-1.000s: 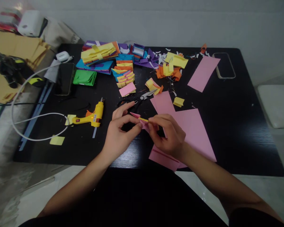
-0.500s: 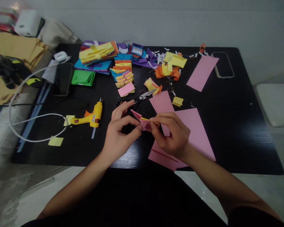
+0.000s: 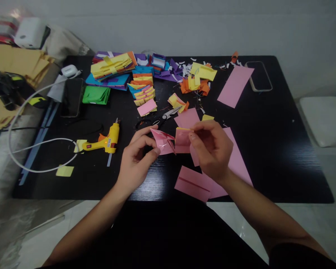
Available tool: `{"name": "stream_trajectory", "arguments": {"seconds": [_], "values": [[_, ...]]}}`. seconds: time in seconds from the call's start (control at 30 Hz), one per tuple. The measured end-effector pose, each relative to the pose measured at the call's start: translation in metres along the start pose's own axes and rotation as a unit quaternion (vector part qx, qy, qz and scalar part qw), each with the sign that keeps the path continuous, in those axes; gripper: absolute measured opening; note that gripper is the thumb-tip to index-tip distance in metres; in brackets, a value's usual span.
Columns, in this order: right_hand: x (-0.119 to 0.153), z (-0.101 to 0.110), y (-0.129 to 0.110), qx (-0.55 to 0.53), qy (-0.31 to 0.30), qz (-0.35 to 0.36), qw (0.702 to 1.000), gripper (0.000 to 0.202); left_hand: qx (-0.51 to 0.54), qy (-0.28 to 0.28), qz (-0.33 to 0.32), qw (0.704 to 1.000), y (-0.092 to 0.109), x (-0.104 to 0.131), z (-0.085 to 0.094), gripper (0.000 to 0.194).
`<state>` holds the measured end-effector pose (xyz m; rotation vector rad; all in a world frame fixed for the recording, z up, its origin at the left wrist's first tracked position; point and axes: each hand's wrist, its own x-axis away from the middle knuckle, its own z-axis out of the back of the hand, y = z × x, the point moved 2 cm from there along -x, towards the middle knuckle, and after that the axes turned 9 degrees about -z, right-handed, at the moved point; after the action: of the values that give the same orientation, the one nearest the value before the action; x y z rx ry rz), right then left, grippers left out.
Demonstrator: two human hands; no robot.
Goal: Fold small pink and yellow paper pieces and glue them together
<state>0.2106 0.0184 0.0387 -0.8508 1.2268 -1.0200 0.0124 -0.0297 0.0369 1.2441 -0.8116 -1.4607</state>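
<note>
"So, what's being held?"
"The left hand (image 3: 136,160) pinches folded pink paper (image 3: 164,144) above the counter (image 3: 282,153). The right hand (image 3: 215,149) pinches a pink-and-yellow piece (image 3: 182,140) at three o'clock from it."
"And the scissors (image 3: 168,114)?"
"Twelve o'clock. The glue gun (image 3: 111,142)'s at nine."

Creased pink paper (image 3: 164,142), tilted, pink-and-yellow folded piece (image 3: 182,139) beside it

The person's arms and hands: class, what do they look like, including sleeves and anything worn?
The left hand and right hand are bare, without gloves. The left forearm and right forearm are uncovered, with no watch or bracelet visible. The right sleeve is black, like the top.
</note>
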Motion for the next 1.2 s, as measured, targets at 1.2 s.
{"name": "stream_trajectory", "arguments": {"seconds": [1.2], "values": [[0.001,-0.024,0.042,0.158,-0.322,0.164,0.919,0.016,-0.178,-0.159,0.14,0.961,-0.042,0.019,0.029,0.019]]}}
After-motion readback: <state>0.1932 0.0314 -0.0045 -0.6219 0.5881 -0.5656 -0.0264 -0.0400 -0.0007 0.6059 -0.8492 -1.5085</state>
